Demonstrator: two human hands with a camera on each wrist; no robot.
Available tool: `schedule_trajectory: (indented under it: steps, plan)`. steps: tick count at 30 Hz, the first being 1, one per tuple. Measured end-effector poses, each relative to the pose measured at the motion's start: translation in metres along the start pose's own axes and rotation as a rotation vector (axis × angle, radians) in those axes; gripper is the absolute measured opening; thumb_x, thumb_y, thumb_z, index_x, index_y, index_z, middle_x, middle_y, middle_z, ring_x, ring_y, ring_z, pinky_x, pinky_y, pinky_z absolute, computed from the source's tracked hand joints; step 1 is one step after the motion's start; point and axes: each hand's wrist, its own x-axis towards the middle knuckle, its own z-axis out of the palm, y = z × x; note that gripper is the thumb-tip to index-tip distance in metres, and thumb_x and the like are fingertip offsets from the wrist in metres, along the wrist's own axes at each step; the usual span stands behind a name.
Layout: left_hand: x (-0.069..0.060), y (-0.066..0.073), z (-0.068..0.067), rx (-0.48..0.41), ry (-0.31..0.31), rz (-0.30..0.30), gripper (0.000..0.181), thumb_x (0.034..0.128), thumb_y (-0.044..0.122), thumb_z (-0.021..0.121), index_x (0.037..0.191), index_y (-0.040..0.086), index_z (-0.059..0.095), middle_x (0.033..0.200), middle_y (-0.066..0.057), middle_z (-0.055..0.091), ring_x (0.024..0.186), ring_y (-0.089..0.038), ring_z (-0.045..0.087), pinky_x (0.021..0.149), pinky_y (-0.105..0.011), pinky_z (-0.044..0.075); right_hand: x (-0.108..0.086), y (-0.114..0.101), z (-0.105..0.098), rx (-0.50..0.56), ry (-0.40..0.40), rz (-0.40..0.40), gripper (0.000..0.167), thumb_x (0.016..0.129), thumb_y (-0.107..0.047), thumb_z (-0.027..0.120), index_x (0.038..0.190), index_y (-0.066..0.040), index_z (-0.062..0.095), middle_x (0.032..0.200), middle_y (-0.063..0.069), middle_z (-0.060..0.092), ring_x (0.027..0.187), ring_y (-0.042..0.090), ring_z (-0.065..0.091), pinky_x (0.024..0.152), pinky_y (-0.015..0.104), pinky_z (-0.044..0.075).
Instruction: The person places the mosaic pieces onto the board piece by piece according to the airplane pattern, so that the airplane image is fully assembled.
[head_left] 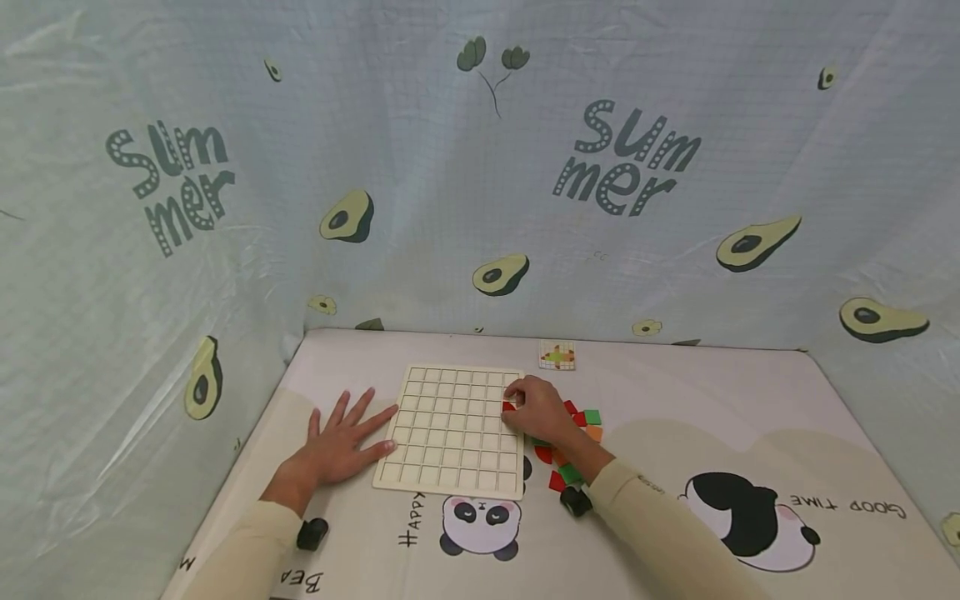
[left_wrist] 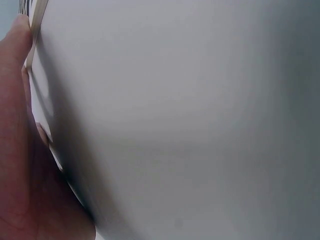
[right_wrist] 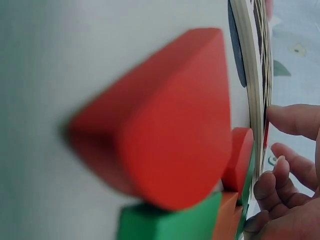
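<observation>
A pale wooden grid board [head_left: 450,429] lies flat on the table, its squares bare in the visible part except at the right edge. There my right hand [head_left: 542,410] holds a small red piece [head_left: 508,406] between thumb and fingers, down at the board's right column; its shape is mostly covered. Fingers spread, my left hand [head_left: 337,446] rests on the table, with thumb and index finger touching the board's left edge. Beside the board, partly under my right forearm, are loose red, green and orange pieces [head_left: 592,417]. One red piece [right_wrist: 175,120] with a rounded side looms large in the right wrist view.
A small picture card [head_left: 557,356] with a coloured grid pattern lies behind the board. The table cover [head_left: 660,400] bears panda prints. A light curtain [head_left: 420,167] with avocado prints rises at the back and sides.
</observation>
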Motion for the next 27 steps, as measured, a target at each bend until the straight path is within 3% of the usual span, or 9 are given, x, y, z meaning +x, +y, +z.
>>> schedule_trajectory:
  steps: [4, 8, 15, 27]
  plan:
    - [0.0, 0.002, 0.0, 0.001, -0.007, 0.003, 0.068, 0.1001, 0.061, 0.054, 0.16, 0.03, 0.042, 0.176, -0.014, 0.016, 0.161, -0.052, 0.002, 0.118, -0.082, -0.004, -0.003, 0.002, -0.003, 0.032, 0.008, -0.02, 0.021, 0.085, -0.011, 0.08, 0.105, -0.006, 0.075, 0.085, 0.004, 0.057, 0.077, 0.017, 0.051, 0.064, 0.029, 0.043]
    - [-0.001, 0.002, -0.001, -0.006, 0.003, 0.009, 0.068, 0.1, 0.06, 0.055, 0.159, 0.03, 0.043, 0.176, -0.015, 0.017, 0.161, -0.052, 0.003, 0.118, -0.082, -0.004, -0.006, 0.003, -0.012, 0.058, -0.002, -0.064, 0.008, 0.088, -0.007, 0.075, 0.096, -0.006, 0.078, 0.086, 0.004, 0.062, 0.079, 0.018, 0.053, 0.066, 0.029, 0.047]
    - [0.001, -0.002, 0.001, -0.021, 0.006, 0.021, 0.068, 0.0994, 0.062, 0.056, 0.159, 0.031, 0.043, 0.175, -0.017, 0.017, 0.16, -0.053, 0.003, 0.117, -0.082, -0.005, -0.016, 0.014, -0.035, 0.002, -0.06, -0.106, 0.006, 0.091, -0.007, 0.074, 0.091, -0.009, 0.08, 0.091, 0.002, 0.073, 0.081, 0.015, 0.058, 0.071, 0.026, 0.051]
    - [0.002, -0.002, 0.001, 0.021, -0.014, 0.01, 0.07, 0.1004, 0.063, 0.053, 0.16, 0.03, 0.041, 0.176, -0.015, 0.014, 0.161, -0.053, 0.001, 0.118, -0.082, -0.004, -0.04, 0.047, -0.064, -0.088, -0.137, -0.139, 0.006, 0.086, -0.004, 0.079, 0.087, -0.009, 0.082, 0.084, -0.002, 0.066, 0.08, 0.013, 0.055, 0.071, 0.024, 0.05]
